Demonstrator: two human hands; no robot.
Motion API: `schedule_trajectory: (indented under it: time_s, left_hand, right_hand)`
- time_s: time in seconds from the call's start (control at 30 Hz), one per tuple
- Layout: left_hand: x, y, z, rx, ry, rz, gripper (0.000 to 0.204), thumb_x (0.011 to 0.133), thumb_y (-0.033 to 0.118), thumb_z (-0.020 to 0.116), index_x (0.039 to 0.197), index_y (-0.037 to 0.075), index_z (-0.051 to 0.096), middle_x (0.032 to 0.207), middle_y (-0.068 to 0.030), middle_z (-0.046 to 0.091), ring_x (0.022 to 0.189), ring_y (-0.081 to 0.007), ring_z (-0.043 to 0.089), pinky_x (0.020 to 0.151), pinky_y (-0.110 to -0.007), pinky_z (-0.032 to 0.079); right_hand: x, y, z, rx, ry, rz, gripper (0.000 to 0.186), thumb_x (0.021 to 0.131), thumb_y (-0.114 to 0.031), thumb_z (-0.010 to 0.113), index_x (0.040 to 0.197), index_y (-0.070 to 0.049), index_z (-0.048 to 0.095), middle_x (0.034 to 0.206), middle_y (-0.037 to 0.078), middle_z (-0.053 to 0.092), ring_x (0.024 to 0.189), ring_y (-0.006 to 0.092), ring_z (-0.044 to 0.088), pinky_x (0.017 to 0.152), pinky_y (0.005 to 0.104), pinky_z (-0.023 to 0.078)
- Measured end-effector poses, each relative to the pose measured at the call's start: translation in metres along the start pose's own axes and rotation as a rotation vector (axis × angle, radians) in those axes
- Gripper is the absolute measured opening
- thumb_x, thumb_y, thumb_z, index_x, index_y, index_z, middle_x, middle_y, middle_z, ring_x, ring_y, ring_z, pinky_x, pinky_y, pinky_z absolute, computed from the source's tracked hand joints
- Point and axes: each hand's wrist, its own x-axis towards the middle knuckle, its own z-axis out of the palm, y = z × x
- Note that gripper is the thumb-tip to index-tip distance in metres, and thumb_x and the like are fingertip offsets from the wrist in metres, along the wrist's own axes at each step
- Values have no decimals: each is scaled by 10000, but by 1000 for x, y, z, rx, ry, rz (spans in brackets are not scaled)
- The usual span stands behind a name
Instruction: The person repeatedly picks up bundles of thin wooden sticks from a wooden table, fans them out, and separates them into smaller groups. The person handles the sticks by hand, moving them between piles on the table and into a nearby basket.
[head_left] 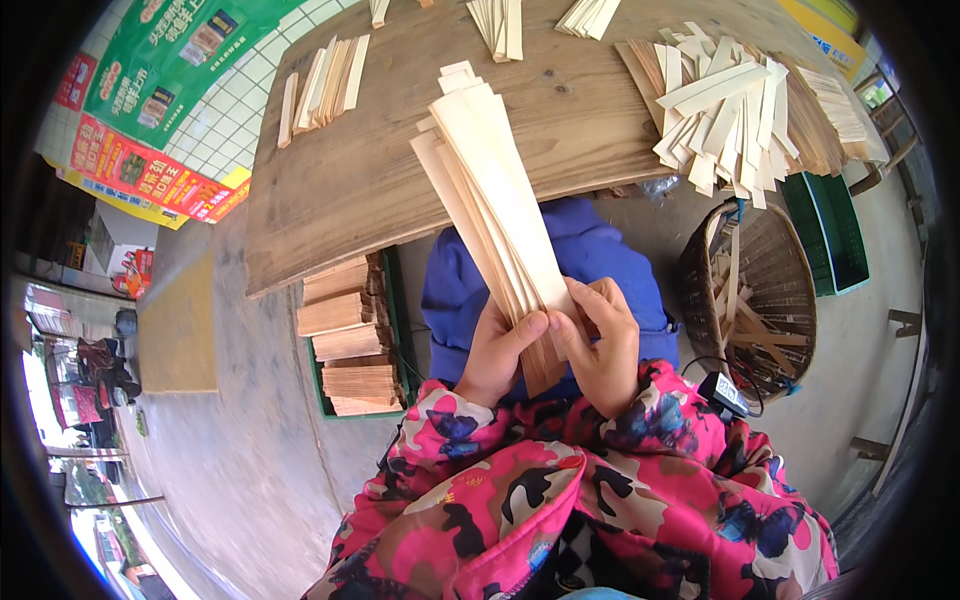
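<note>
A fanned bundle of thin, pale wooden strips point(500, 190) stands up in front of me, its far end spread above the table's near edge. My left hand point(498, 352) grips the lower end from the left, thumb laid across the strips. From the other side my right hand point(598, 345) holds the same bundle, its thumb close to the left one. The fingers behind the strips are partly hidden. Below the bundle, a blue cloth point(610, 255) covers my lap.
A wooden table point(380, 170) carries small strip stacks point(335, 80) and a loose heap of strips point(725, 110) at right. Under its left side sits a green crate point(398, 330) with bundled strips point(350, 340). A wicker basket point(785, 270) and a green bin point(835, 235) stand right.
</note>
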Motion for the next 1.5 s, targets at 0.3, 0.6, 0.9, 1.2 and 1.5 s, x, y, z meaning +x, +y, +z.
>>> schedule_trajectory:
  time_s: [0.3, 0.6, 0.9, 1.2, 1.5]
  left_hand:
    - [2, 5, 3, 0, -61, 26, 446, 835, 152, 612, 1213, -9, 438, 1158, -111, 548, 1048, -181, 530, 920, -314, 406]
    - [-2, 5, -12, 63, -71, 1, 453, 798, 93, 641, 1187, 8, 425, 1042, -87, 568, 905, -142, 578, 776, -267, 479]
    - [1, 14, 7, 745, -66, 73, 701, 718, -5, 601, 1302, 30, 215, 1099, -127, 471, 950, -203, 547, 755, -299, 477]
    - [19, 39, 8, 1642, 180, 451, 587, 694, 83, 657, 1186, -33, 359, 1030, -224, 463, 972, -398, 469, 849, -426, 399]
    - [99, 145, -59, 1969, -136, 454, 525, 724, 180, 638, 1174, 9, 427, 1106, -171, 472, 1039, -349, 459, 890, -391, 384]
  right_hand:
    - [4, 6, 4, -320, 50, -284, 287, 763, -82, 615, 1033, 15, 593, 882, 137, 483, 778, 274, 473, 695, 350, 399]
    - [13, 2, -3, -93, -39, -198, 380, 749, -113, 641, 1106, -15, 556, 962, 161, 478, 858, 299, 475, 773, 357, 399]
    - [47, 2, 26, 948, -101, 407, 335, 782, -54, 656, 1059, 14, 481, 922, 46, 573, 842, 105, 546, 762, 265, 459]
    - [81, 23, 66, 1051, 214, 375, 202, 830, -83, 609, 989, -14, 504, 874, 65, 584, 786, 152, 587, 719, 306, 487]
    - [114, 10, 53, 157, -260, -67, 305, 810, -169, 621, 1055, -8, 534, 1017, 108, 582, 924, 258, 564, 817, 364, 444]
